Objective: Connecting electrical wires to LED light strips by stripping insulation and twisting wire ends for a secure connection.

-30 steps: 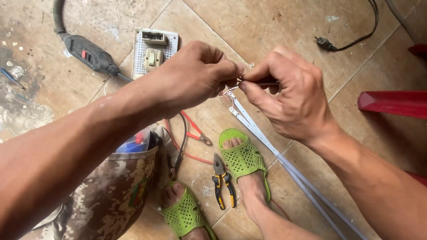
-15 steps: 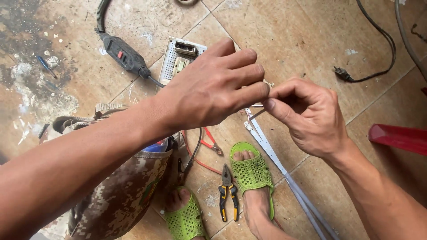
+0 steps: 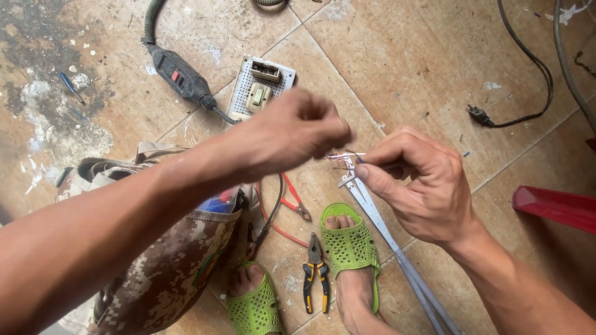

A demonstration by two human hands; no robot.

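The flat grey cable (image 3: 379,226) rises from the floor beside my green sandal, its bared wire ends (image 3: 343,158) pinched in my right hand (image 3: 422,186) grip. My left hand (image 3: 298,130) is blurred, fingers curled closed just beside them, gripping nothing I can make out. I should pinch close behind the strands and twist evenly, keeping them apart.

Light: bright, even daylight — soft, no single strong source evident
Shadows: faint and diffuse beneath the arms and hands
Glare: none; the tiled floor (image 3: 397,68) reads matte
Blur: left hand (image 3: 298,133) smeared by motion — right hand (image 3: 422,186) sharp
Focus: floor clutter crisp
Edges: slight wide-angle stretching
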